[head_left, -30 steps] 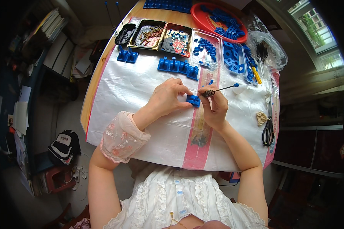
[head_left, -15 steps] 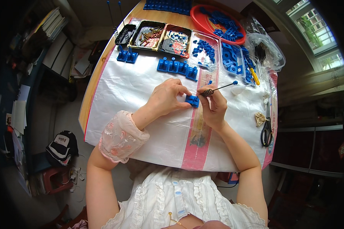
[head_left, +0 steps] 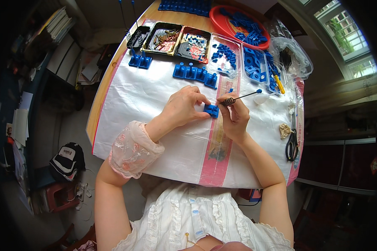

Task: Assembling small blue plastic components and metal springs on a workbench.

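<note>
My left hand (head_left: pixel 184 104) pinches a small blue plastic block (head_left: pixel 211 110) between thumb and fingers on the white sheet. Close at its right, my right hand (head_left: pixel 235 119) is closed round a thin black rod with a coiled spring (head_left: pixel 229 101) and a blue ball tip (head_left: pixel 259 91). The rod slants up to the right, and its lower end lies by the block; whether they touch I cannot tell. A tiny blue piece (head_left: pixel 231 90) rests just beyond my hands. Farther off stands a row of several blue assembled blocks (head_left: pixel 195 75), with a blue pair (head_left: pixel 140 61) to the left.
Along the back are a tray of brass-coloured screws (head_left: pixel 165 39), a tray of small metal nuts (head_left: pixel 193 45), clear trays of blue parts (head_left: pixel 224 54) and a red basin (head_left: pixel 218 26). A yellow-handled screwdriver (head_left: pixel 279 84) and black scissors (head_left: pixel 292 146) lie at the right.
Almost nothing differs. Both hands hold the same grip in nearly the same place; the view has shifted very slightly.
</note>
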